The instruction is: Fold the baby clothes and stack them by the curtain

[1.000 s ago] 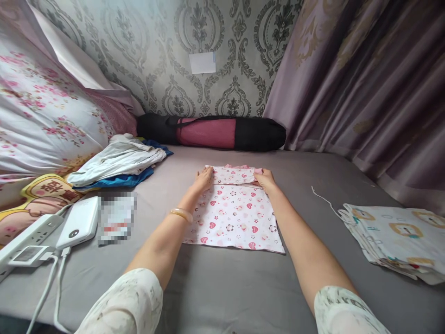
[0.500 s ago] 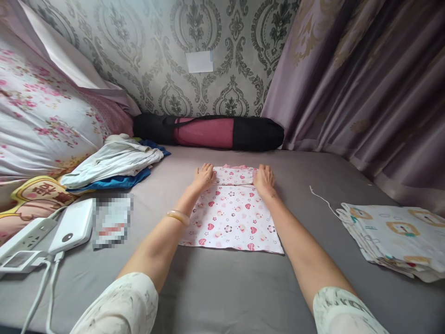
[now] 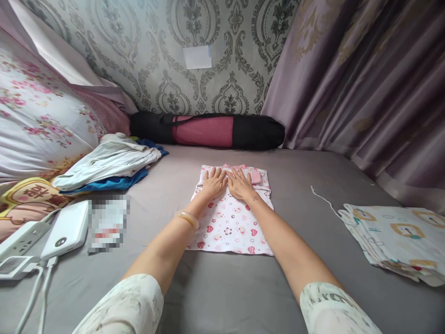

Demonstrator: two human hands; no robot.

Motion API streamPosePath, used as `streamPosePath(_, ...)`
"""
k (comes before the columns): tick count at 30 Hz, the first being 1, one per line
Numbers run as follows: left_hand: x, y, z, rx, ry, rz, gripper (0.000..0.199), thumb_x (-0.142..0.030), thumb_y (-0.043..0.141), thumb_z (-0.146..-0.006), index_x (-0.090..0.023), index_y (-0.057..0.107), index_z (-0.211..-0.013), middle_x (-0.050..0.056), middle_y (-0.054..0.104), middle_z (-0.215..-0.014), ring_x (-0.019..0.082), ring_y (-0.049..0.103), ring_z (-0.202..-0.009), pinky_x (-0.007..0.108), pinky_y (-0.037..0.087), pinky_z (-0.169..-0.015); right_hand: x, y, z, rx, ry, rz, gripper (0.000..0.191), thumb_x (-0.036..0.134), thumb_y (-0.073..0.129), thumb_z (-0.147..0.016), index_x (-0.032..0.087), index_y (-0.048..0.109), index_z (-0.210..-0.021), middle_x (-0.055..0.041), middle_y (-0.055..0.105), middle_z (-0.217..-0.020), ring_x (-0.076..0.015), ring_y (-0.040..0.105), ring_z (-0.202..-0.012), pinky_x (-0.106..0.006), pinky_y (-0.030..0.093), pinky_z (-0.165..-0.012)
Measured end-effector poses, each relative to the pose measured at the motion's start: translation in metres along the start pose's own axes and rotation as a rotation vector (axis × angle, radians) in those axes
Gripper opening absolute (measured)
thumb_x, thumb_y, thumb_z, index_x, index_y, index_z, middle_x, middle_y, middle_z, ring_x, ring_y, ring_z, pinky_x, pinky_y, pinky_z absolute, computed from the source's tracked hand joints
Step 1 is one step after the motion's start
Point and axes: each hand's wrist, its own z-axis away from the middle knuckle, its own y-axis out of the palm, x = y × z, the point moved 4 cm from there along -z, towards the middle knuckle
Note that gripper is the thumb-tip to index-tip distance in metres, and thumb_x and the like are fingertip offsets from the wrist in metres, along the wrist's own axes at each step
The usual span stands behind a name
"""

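Observation:
A small white garment (image 3: 239, 227) printed with red hearts and flowers lies on the grey bed sheet, its top part folded over into a band at the far end. My left hand (image 3: 214, 182) rests flat on the left half of that band, fingers spread. Close beside it, my right hand (image 3: 240, 184) presses on the band with its fingers spread too. A bit of pink trim (image 3: 256, 177) shows right of my right fingers. Both palms hide the middle of the fold.
A black and pink roll bag (image 3: 203, 131) lies along the wall. Left are a pile of clothes (image 3: 111, 160), a power strip (image 3: 22, 239), a white power bank (image 3: 67, 229) with cables, and a blurred packet (image 3: 109, 222). At right lies a folded printed cloth (image 3: 399, 236) with a string.
My hands have moved inward from the garment's two far side edges to its middle, letting go of the edges and flattening on the folded band. The view has shifted slightly.

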Motion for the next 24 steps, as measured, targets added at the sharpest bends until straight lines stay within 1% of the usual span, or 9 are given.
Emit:
streamPosePath(3,0.001,0.001,0.0,0.0,-0.006,-0.007,0.053,-0.04,0.023,-0.101,-0.022,0.036,-0.149,0.01,0.032,-0.157,0.032,0.021,-0.147,0.056,0.017,-0.116,0.0,0.001,0.0,-0.003,0.0,0.016,0.055,0.034,0.022,-0.1,0.027,0.029,-0.153,-0.0012,0.019,-0.162,-0.0277,0.014,-0.148,-0.059,0.007,-0.116)
streamPosePath(7,0.001,0.001,-0.002,0.006,-0.024,-0.025,0.051,-0.041,0.023,-0.101,-0.027,0.035,-0.149,0.006,0.032,-0.158,0.029,0.021,-0.147,0.054,0.017,-0.117,0.001,0.001,-0.001,0.01,0.009,0.032,0.055,0.034,0.02,-0.1,0.027,0.028,-0.154,-0.0015,0.018,-0.162,-0.0278,0.013,-0.148,-0.06,0.008,-0.116)
streamPosePath(11,0.002,0.001,-0.001,-0.011,-0.009,-0.051,0.051,-0.041,0.023,-0.101,-0.023,0.038,-0.147,0.007,0.035,-0.156,0.028,0.025,-0.146,0.052,0.02,-0.117,-0.001,-0.002,-0.002,0.056,0.007,0.012,0.056,0.036,0.019,-0.1,0.026,0.028,-0.154,-0.0019,0.017,-0.163,-0.0266,0.012,-0.149,-0.059,0.009,-0.116)
streamPosePath(13,0.002,-0.001,0.001,-0.076,-0.014,-0.074,0.052,-0.041,0.021,-0.101,-0.02,0.042,-0.144,0.01,0.04,-0.153,0.027,0.029,-0.144,0.05,0.021,-0.117,-0.003,-0.004,-0.002,0.073,0.019,0.001,0.056,0.037,0.017,-0.1,0.025,0.026,-0.154,-0.0039,0.017,-0.163,-0.025,0.013,-0.149,-0.056,0.01,-0.117)
streamPosePath(14,0.002,-0.002,0.003,-0.123,-0.024,-0.09,0.052,-0.041,0.02,-0.102,-0.018,0.043,-0.143,0.012,0.041,-0.152,0.026,0.03,-0.144,0.05,0.02,-0.117,-0.005,-0.006,-0.002,0.061,0.029,0.006,0.057,0.038,0.016,-0.101,0.023,0.025,-0.155,-0.0053,0.017,-0.163,-0.0244,0.013,-0.149,-0.055,0.009,-0.117)
streamPosePath(16,0.002,-0.004,0.006,-0.221,-0.054,-0.125,0.055,-0.043,0.019,-0.101,-0.016,0.043,-0.143,0.014,0.042,-0.151,0.026,0.03,-0.144,0.048,0.015,-0.119,-0.009,-0.008,0.0,-0.004,0.058,0.042,0.058,0.041,0.015,-0.101,0.021,0.025,-0.155,-0.0079,0.017,-0.162,-0.0241,0.012,-0.149,-0.054,0.004,-0.118)
streamPosePath(18,0.003,-0.005,0.007,-0.26,-0.086,-0.147,0.059,-0.046,0.019,-0.101,-0.014,0.042,-0.144,0.015,0.039,-0.153,0.027,0.027,-0.145,0.048,0.012,-0.12,-0.014,-0.008,0.002,-0.068,0.091,0.082,0.058,0.042,0.016,-0.102,0.019,0.027,-0.154,-0.0092,0.017,-0.162,-0.0247,0.009,-0.149,-0.053,0.001,-0.118)
streamPosePath(20,0.004,-0.002,0.006,-0.22,-0.117,-0.143,0.061,-0.049,0.02,-0.1,-0.013,0.041,-0.145,0.016,0.037,-0.153,0.029,0.027,-0.145,0.049,0.015,-0.119,-0.018,-0.006,0.005,-0.081,0.125,0.089,0.058,0.042,0.017,-0.102,0.02,0.029,-0.154,-0.0093,0.018,-0.162,-0.0258,0.01,-0.149,-0.053,0.003,-0.118)
streamPosePath(24,0.009,0.003,0.003,-0.115,-0.161,-0.118,0.065,-0.052,0.022,-0.098,-0.012,0.039,-0.146,0.019,0.036,-0.153,0.033,0.029,-0.143,0.053,0.02,-0.116,-0.023,0.001,0.006,-0.056,0.16,0.072,0.057,0.043,0.018,-0.102,0.022,0.029,-0.154,-0.0086,0.02,-0.162,-0.0278,0.015,-0.148,-0.053,0.008,-0.117)
